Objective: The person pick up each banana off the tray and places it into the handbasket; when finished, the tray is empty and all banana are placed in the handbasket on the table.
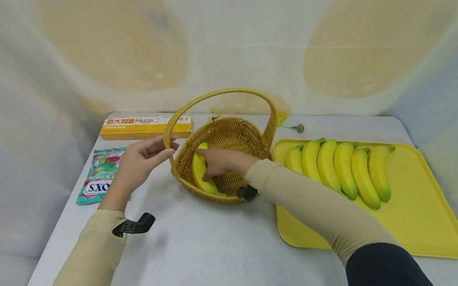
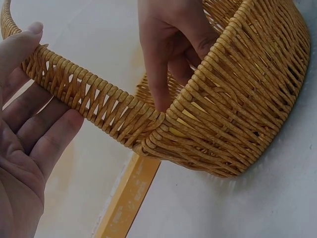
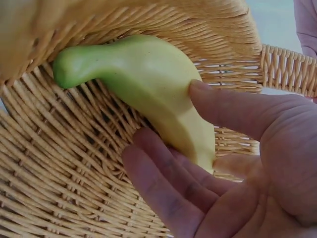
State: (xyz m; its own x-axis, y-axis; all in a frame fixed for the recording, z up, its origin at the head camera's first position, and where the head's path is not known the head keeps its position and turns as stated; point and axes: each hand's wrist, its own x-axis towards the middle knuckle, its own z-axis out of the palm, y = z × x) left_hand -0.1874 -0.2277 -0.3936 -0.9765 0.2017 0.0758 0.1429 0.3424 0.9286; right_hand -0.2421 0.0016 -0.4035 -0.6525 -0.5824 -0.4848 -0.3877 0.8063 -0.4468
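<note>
A wicker basket [image 1: 219, 198] with a tall arched handle [image 1: 217, 93] stands mid-table. My left hand [image 1: 139, 161] holds the left side of the handle near its base, thumb on one face and fingers on the other, as the left wrist view shows. Inside the basket, my right hand [image 1: 220, 161] is at a yellow banana [image 1: 199, 169] with a green end. In the right wrist view the banana [image 3: 153, 74] lies along the woven wall. The thumb presses on its side, and the fingers [image 3: 163, 183] curl by its other side. Part of the index finger is hidden behind the fruit.
On the right, a yellow tray [image 1: 415, 214] carries several bananas [image 1: 363, 178] in a row. A pasta box [image 1: 143, 128] lies at the back left, with a teal candy bag [image 1: 101, 175] before it. A small green-stemmed item [image 1: 297, 127] lies behind the tray.
</note>
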